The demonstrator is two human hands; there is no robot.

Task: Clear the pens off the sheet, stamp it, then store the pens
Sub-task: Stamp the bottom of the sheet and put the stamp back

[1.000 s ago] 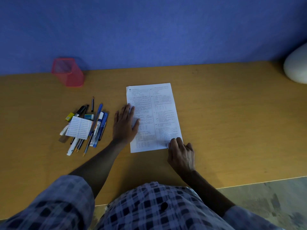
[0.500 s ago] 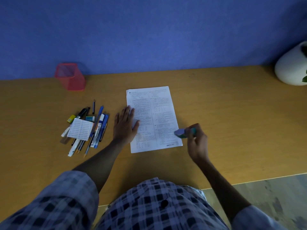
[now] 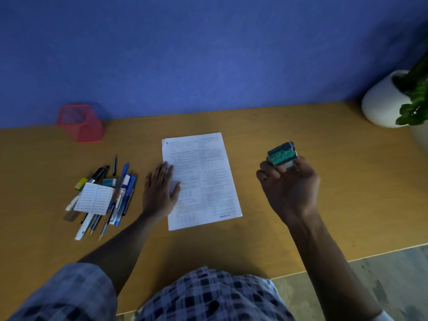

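Observation:
A printed sheet (image 3: 203,172) lies in the middle of the wooden desk (image 3: 278,228), with a dark stamped word near its bottom right corner. My left hand (image 3: 159,191) rests flat on the sheet's left edge, fingers spread. My right hand (image 3: 289,184) is raised to the right of the sheet and grips a small stamp (image 3: 282,155), its green face turned up toward me. A pile of pens (image 3: 108,195) lies on the desk left of the sheet, partly covered by a small white card (image 3: 93,198). A red mesh pen holder (image 3: 80,122) stands at the back left.
A white pot with a green plant (image 3: 386,100) stands at the back right by the blue wall. The desk's front edge runs just ahead of my checked clothing, with floor visible at the lower right.
My right hand lifted the stamp off the sheet's bottom right corner, moved it to the right and turned its face upward. A stamped mark now shows there. My left hand stayed on the sheet.

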